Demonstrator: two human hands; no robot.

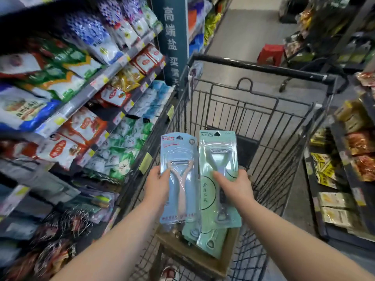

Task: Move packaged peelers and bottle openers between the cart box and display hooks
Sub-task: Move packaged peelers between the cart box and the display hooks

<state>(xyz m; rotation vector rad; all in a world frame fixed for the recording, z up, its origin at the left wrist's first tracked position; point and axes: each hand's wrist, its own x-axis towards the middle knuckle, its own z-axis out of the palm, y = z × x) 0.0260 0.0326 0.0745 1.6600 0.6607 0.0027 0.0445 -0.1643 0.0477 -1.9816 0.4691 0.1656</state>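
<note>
While both are held up over the black wire cart [257, 67], right above the brown cardboard box [182, 254] at its near end, the blue-carded peeler pack [179, 151] is pinched at its left edge by the left grip [157, 186]. The mint-green pack [219, 155], with its glossy blister, is clamped in the right grip [237, 187], thumb across the front. More flat green packs [209, 242] lie in the box.

On the dark sign [170, 37] standing by the shelves [81, 102], you can read 高端盐 from top to bottom in pale characters. Below that comes what looks like 买雪, then a character cut off by the cart [253, 66]. The green pack [219, 157] in your right hand [235, 187] carries 厨房工具 running down its card. The blue pack [178, 151] in your left hand [157, 183] has red print at top and bottom, too blurred to read. The shelf price tags [60, 120] are also illegible.
</note>
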